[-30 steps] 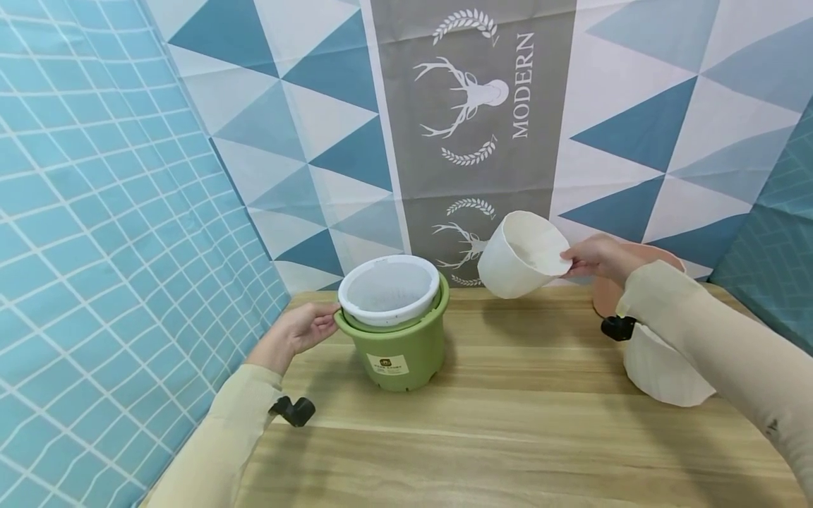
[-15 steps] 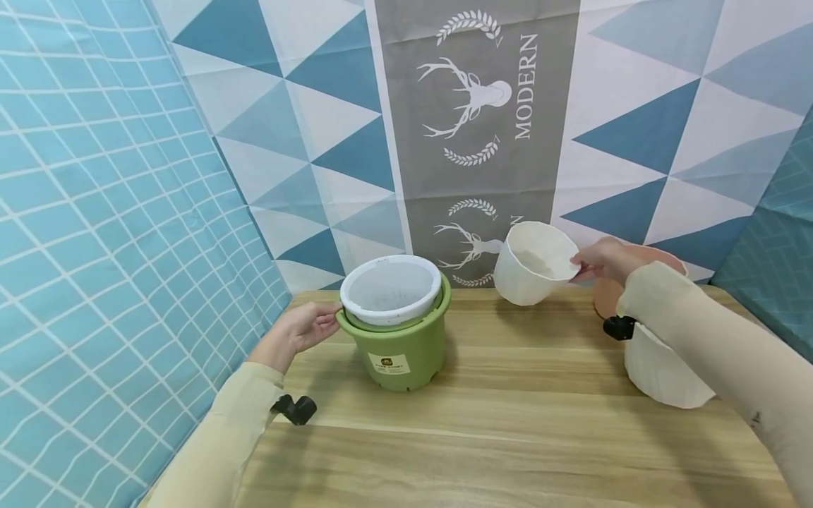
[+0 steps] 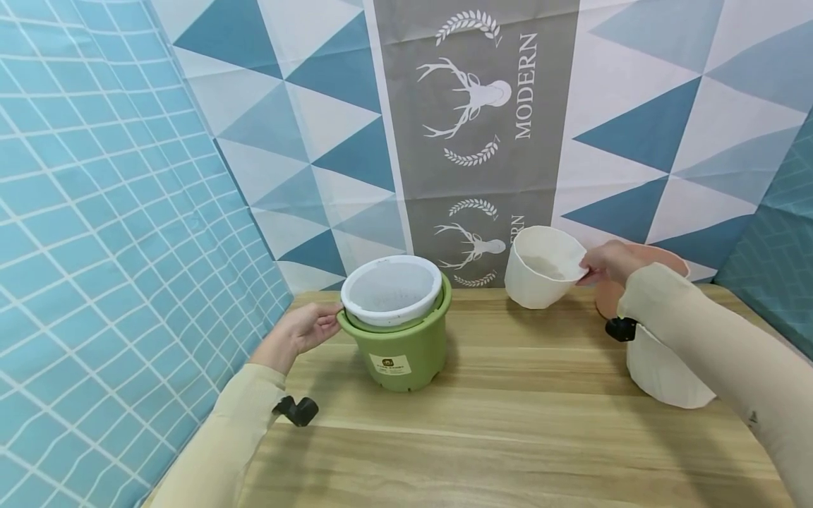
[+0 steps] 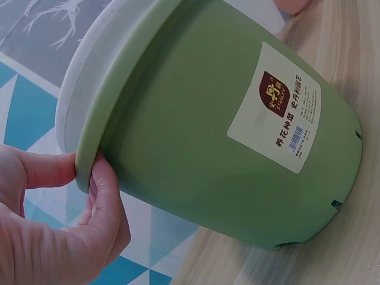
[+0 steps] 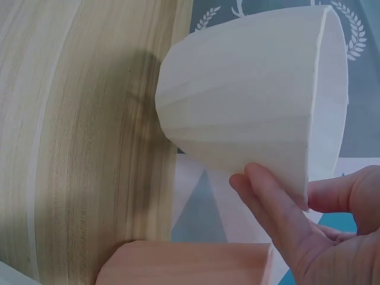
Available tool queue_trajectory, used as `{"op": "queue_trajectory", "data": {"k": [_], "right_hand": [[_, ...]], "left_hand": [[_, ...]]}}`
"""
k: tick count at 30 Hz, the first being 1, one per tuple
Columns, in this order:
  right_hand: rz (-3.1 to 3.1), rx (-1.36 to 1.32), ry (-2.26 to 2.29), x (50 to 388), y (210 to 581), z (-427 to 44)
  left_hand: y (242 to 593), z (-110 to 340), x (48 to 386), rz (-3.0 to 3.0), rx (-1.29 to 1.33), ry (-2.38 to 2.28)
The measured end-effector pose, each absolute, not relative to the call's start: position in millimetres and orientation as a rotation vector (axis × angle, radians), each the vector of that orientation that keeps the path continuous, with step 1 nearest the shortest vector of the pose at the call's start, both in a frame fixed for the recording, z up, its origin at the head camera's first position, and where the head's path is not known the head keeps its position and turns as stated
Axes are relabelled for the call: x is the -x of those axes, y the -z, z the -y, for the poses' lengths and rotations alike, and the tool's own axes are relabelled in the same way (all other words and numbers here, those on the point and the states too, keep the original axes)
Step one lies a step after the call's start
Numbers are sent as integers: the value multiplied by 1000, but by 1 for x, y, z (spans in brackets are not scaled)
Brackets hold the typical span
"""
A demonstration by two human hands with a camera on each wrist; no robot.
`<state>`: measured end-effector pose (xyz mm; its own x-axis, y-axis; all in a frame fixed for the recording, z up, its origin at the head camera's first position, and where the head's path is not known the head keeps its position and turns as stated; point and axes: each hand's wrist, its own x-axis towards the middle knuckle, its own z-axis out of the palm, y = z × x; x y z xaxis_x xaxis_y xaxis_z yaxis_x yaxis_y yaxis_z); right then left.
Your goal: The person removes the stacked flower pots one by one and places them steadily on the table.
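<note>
Since a second ago, the cream pot [image 3: 540,274] has come down and over to the right, and it leans less than it did. Now it sits low at the far side of the worktop [image 3: 476,437], to the right of the green pot [image 3: 406,356] and well apart from it. I cannot tell if its bottom touches the wood.

My right hand [image 3: 612,262] pinches the right side of the cream pot's rim, with the thumb at the edge and the fingers on the outside wall. That rim is thin and pulled into a little corner there, so I think the pot is light and a bit bendy. It looks smooth too, so it might slip or swing with just one side held. A good place to grab is the rim, and a second hold under the bottom would help keep it straight.

My left hand [image 3: 309,328] pinches the left side of the green pot's rim. The green pot stands on the worktop with a white tub [image 3: 394,315] inside it. Its wall looks thicker and stiffer, and its fat rim should be easy to hold.

On the right, a peach pot [image 3: 608,300] is partly behind my right hand, and a white pot [image 3: 663,374] is nearer, partly hidden by my sleeve [image 3: 705,324].
</note>
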<state>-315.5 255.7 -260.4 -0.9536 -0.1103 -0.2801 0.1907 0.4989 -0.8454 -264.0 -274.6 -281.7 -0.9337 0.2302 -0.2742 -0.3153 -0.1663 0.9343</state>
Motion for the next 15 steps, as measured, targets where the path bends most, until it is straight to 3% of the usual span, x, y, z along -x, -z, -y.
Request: {"op": "queue_trajectory", "data": {"k": [4, 11, 15], "right_hand": [[-2445, -78, 1474, 317, 264, -254], [-2554, -442, 1527, 341, 271, -243], [-2571, -501, 1468, 347, 273, -242]], "left_hand": [[280, 273, 263, -1764, 114, -2159], [274, 265, 258, -1767, 213, -2177], [276, 266, 260, -1760, 224, -2182]]}}
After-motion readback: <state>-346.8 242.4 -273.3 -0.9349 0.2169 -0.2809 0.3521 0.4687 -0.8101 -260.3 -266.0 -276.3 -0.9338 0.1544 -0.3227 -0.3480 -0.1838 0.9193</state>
